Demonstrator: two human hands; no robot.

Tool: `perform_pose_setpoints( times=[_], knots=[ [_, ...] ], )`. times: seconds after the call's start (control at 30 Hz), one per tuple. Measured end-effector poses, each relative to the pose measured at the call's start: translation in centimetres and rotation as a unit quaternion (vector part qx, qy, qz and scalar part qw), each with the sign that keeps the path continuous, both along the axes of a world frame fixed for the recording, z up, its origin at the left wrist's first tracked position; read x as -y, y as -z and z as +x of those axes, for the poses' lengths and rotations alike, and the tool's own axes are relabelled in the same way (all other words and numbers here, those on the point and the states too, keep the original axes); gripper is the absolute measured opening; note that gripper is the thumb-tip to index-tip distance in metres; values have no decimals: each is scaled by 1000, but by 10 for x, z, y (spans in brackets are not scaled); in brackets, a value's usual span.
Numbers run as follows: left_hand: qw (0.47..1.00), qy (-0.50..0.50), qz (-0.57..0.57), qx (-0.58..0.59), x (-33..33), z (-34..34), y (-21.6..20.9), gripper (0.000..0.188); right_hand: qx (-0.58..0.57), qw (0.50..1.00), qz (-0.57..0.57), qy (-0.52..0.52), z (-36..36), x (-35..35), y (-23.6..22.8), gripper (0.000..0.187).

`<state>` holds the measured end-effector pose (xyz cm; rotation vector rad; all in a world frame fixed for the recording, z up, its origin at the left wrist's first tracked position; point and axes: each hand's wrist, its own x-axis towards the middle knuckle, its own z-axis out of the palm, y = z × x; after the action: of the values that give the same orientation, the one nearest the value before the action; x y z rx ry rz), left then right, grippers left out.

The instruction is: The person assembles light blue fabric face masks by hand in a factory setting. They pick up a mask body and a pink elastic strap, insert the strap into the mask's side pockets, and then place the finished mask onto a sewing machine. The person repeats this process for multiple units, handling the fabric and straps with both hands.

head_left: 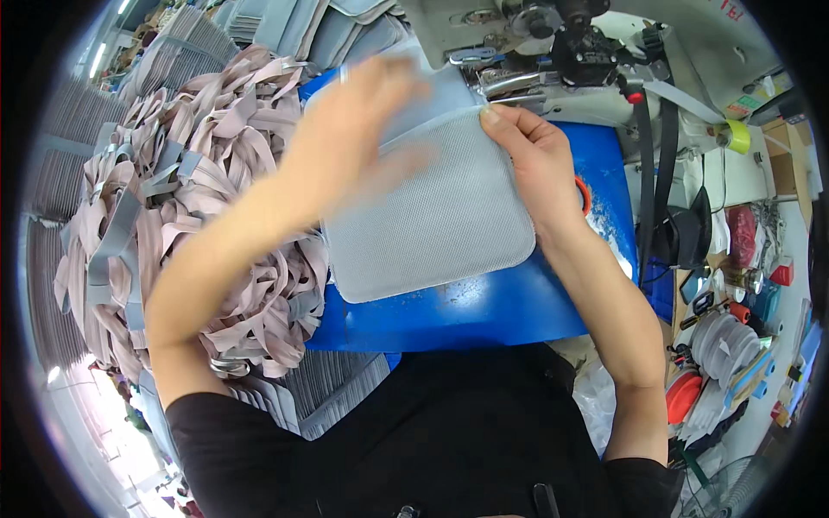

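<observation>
The grey mesh panel [432,216] lies in front of you, over the blue table [414,325], with its round corners toward your tummy. Along its top edge there is a smooth grey-blue piece [442,93]. Your right hand [542,168] pinches the panel near its top right corner, with the thumb on top. Your left hand [350,129] is over the top left part, open, with thumb and fingers apart. It is blurry, so you cannot tell if it touches the panel. Just beside your right wrist, a bit of an orange ring [585,197] peeks out. A sewing machine [587,65] stands past the panel, up and to the right. To your left sits a big messy heap of pink and grey straps [203,129], with stacks of grey panels [332,393] below it
</observation>
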<state>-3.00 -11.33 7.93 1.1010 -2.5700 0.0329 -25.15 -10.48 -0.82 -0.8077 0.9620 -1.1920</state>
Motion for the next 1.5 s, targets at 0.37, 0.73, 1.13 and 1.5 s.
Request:
perform_pose_setpoints(
  times=[0.37,0.73,1.13,1.5],
  knots=[
    [970,-13,-28,240,-111,-23,-11,67,88,994,-6,-65,-8,-28,7,34],
    [957,25,-19,287,-78,-22,-43,73,-15,985,-107,-132,-24,-42,12,38],
    [940,71,-65,328,-1,-17,-63,59,73,989,-77,-108,-1,-1,17,30],
    [940,24,-58,336,-15,-39,-56,50,53,989,-89,-104,5,3,24,29]
  ],
)
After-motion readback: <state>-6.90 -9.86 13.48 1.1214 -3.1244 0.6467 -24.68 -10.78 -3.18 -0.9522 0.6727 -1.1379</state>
